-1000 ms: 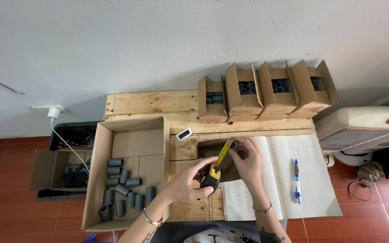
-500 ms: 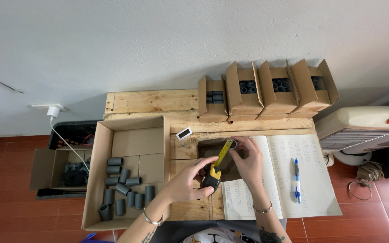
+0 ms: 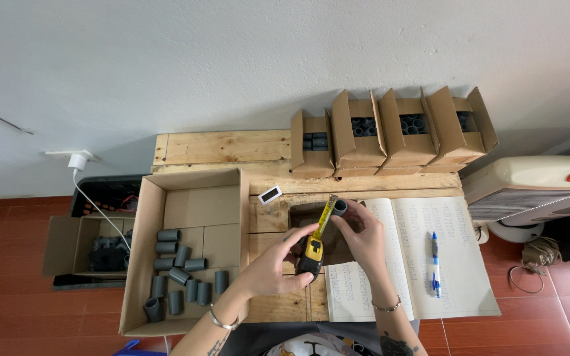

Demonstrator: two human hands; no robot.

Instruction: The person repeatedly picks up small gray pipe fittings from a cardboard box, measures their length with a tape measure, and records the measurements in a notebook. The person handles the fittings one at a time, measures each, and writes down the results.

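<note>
The left hand (image 3: pixel 275 267) grips a black and yellow tape measure (image 3: pixel 311 256), its fingers closed round the case, and the yellow blade runs up from the case to a short grey pipe piece (image 3: pixel 340 207). The right hand (image 3: pixel 364 234) pinches that piece between fingertips, just above the open notebook (image 3: pixel 423 257). Both hands hang over a dark opening in the surface (image 3: pixel 232 146), at the notebook's left edge.

Left of the notebook stands a big open box (image 3: pixel 196 204), its near half strewn with loose grey pieces and its far half bare. A blue pen (image 3: pixel 435 264) lies on the notebook's right page. Behind the notebook, along the back edge of the surface, four small cartons (image 3: pixel 390 128) stand with flaps up, each showing dark pieces inside. A small white tag (image 3: pixel 270 194) lies between the box and the cartons.

The bottom edge of the view cuts off both forearms. What lies in the dark opening under the hands is hard to make out.

The surface is pale wooden planks against a white wall (image 3: pixel 232 59), on a red tiled floor (image 3: pixel 8 316). Right of the notebook a cream heater (image 3: pixel 536 188) sits on the floor.
</note>
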